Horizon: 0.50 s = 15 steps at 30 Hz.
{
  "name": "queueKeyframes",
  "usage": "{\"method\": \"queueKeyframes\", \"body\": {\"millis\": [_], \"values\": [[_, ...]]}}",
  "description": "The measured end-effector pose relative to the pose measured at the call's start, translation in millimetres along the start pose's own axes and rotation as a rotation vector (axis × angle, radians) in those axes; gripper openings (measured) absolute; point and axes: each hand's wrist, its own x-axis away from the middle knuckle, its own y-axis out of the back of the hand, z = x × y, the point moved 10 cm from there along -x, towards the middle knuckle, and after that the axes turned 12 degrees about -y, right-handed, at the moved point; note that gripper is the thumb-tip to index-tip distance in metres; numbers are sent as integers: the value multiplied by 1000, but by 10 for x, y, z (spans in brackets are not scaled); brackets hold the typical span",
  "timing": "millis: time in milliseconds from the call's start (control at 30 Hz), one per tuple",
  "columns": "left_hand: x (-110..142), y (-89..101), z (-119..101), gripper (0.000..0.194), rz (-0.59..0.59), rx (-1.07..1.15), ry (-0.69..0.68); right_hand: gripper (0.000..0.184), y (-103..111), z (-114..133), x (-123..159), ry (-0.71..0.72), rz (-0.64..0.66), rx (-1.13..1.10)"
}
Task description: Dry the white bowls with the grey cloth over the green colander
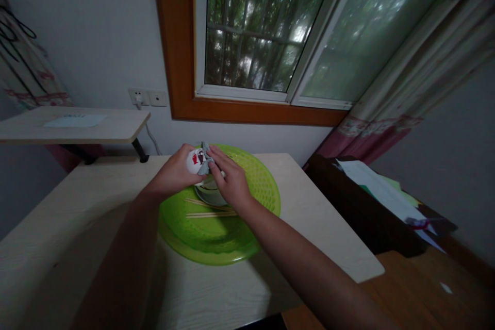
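Above a round green plastic tray point(266, 191), my left hand point(176, 167) is closed around a white cup or small bowl point(192, 161) with a red and dark print; its exact shape is partly hidden. A grey cloth point(204, 167) is pressed against its right side by my right hand point(232, 178), the fingers bent over it. Beneath my hands, pale bowls or dishes point(211, 196) rest in the tray, partly covered by my right hand. Several wooden chopsticks point(204, 214) lie across the tray in front of them.
The tray sits on a pale wooden table point(309, 216). A raised shelf point(116, 131) with a paper on it stands at the left. Behind are a wall socket point(138, 97) and a window. Papers point(381, 191) lie on dark furniture at the right, below a curtain.
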Motion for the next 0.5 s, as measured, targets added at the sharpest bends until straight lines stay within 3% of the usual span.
{"method": "queueKeyframes", "body": {"millis": [167,267,367,500], "values": [[28,109,129,63,-93,132,124,37,74,-203,-62,-151,-61,-39],[48,129,253,64,-201,335,187,40,75,-302,-79,-216,-70,-62],[61,126,333,60,-317,585,228,43,57,-337,-79,-246,-67,-69],[52,140,298,57,-362,733,224,44,60,-293,-81,-227,-59,-63]]}}
